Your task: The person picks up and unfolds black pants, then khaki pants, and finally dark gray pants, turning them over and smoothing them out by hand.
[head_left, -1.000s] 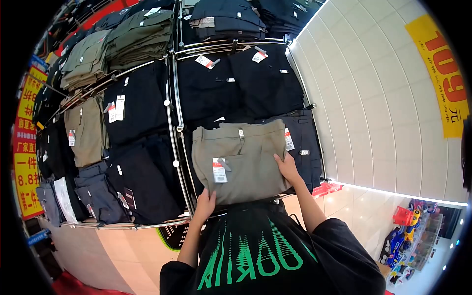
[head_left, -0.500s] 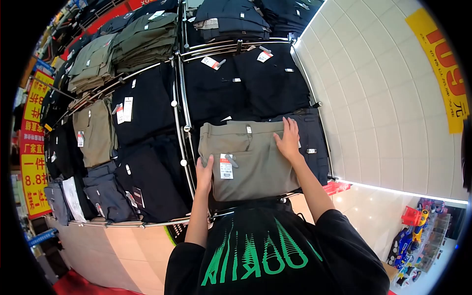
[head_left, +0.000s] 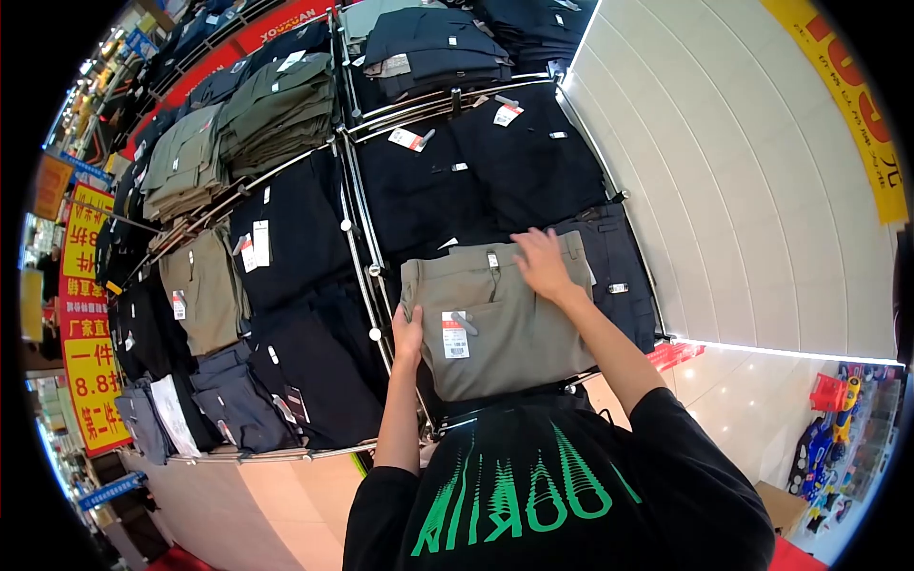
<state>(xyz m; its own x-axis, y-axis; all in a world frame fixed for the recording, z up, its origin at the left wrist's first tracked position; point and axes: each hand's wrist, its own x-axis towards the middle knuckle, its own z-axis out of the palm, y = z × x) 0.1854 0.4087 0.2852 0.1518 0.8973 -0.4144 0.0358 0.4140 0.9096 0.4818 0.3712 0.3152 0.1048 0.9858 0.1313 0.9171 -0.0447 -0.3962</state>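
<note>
Folded khaki-grey trousers [head_left: 519, 328] lie on the lowest tier of a rack, waistband away from me. A white and orange price tag [head_left: 456, 336] hangs on their front from a grey fastener. My left hand [head_left: 407, 335] grips their left edge, thumb on the near face; its other fingers are partly hidden. Across the waistband, right of the middle, my right hand [head_left: 545, 266] lies with fingers stretched and apart, holding nothing. Dark grey trousers [head_left: 619, 262] are beside and partly under the khaki pair on the right.
Black trousers [head_left: 528, 147] fill the tier above. Chrome rack rails [head_left: 354, 205] divide this column from more folded trousers [head_left: 305, 352] on the left. A white panel wall [head_left: 724, 171] bounds the right side. Toys [head_left: 828, 428] stand on shelving at lower right.
My right hand has moved left along the waistband. My left hand stays at the left edge of the khaki trousers. The whole view has shifted slightly.
</note>
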